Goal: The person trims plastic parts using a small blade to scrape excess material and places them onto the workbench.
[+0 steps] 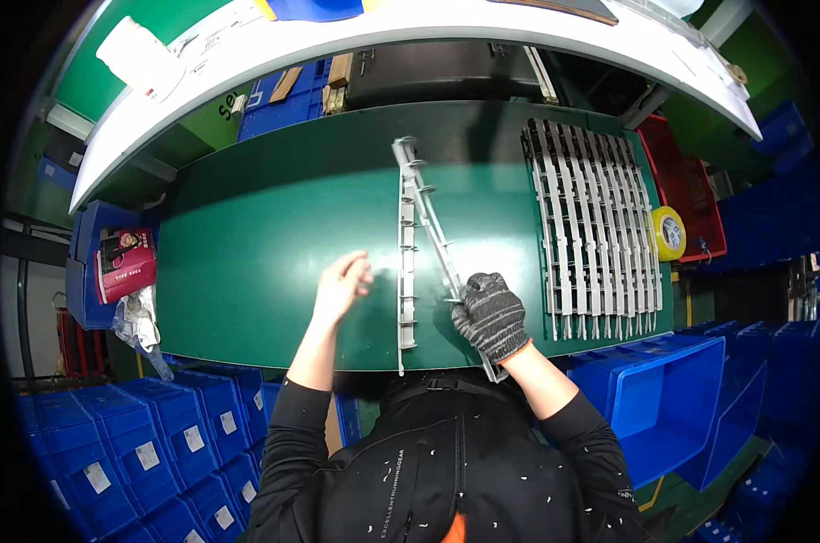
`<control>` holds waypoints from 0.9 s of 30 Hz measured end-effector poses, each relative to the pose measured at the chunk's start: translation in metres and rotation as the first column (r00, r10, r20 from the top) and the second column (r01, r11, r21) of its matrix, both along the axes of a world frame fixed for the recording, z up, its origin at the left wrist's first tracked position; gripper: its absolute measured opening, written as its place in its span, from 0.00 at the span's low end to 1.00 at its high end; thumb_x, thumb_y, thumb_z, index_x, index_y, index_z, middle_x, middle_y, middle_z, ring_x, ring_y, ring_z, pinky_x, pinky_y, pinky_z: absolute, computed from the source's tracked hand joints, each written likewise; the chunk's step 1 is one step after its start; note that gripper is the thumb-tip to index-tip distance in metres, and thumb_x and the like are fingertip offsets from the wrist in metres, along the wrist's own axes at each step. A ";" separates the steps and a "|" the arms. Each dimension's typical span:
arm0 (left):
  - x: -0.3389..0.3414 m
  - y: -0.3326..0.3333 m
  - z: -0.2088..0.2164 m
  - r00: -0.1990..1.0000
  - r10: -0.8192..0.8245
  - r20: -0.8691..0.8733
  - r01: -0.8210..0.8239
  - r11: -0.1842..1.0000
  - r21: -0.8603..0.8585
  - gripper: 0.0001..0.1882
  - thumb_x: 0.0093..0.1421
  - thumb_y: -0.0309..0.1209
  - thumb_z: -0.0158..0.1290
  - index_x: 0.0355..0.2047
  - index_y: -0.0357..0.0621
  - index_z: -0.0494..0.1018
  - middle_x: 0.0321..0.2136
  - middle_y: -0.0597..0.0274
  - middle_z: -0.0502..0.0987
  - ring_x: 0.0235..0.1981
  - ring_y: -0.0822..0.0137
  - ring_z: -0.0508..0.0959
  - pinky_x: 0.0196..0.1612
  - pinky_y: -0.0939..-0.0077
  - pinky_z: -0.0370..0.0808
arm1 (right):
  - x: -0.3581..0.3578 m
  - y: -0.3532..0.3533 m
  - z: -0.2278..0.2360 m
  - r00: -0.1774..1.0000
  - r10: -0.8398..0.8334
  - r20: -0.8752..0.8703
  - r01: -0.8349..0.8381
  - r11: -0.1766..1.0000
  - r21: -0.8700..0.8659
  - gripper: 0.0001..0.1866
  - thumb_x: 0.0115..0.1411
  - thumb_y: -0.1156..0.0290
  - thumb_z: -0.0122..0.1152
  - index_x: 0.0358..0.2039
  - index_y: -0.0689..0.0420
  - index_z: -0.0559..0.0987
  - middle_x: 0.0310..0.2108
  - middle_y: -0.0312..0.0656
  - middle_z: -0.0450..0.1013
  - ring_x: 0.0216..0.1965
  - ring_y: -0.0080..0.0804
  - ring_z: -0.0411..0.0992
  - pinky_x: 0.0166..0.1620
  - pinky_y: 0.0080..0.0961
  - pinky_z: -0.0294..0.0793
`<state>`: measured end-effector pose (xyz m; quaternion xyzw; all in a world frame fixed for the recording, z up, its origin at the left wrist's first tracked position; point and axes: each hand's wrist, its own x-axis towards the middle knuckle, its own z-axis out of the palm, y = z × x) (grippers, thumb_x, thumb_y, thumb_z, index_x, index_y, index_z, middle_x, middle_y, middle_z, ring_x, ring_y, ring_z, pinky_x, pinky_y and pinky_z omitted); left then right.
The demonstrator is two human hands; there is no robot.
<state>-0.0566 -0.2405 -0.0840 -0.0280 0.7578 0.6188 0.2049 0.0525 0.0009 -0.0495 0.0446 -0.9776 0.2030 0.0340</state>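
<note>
My right hand, in a grey-striped dark knit glove, is closed around the near part of a long metal strip with small cross tabs. That strip slants away to the left. Its far end meets or overlaps a second tabbed metal strip, which lies nearly straight away from me on the green table. Left of this second strip, my bare left hand hovers with its fingers loosely bent and apart, holding nothing. Several similar metal strips lie side by side on the table's right part.
A yellow tape roll and a red bin are at the right edge. Blue crates stand at the near right, more blue bins at the near left. A red package sits left. A white shelf spans the far side.
</note>
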 end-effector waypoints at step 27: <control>0.064 0.062 0.116 0.990 -0.075 0.116 0.038 0.954 0.296 0.11 0.55 0.32 0.52 0.30 0.35 0.74 0.22 0.63 0.74 0.17 0.77 0.72 0.21 0.86 0.70 | 0.022 -0.011 0.073 0.990 0.111 -0.084 -0.139 0.782 -0.608 0.10 0.54 0.65 0.53 0.33 0.56 0.76 0.27 0.46 0.71 0.28 0.43 0.70 0.31 0.34 0.68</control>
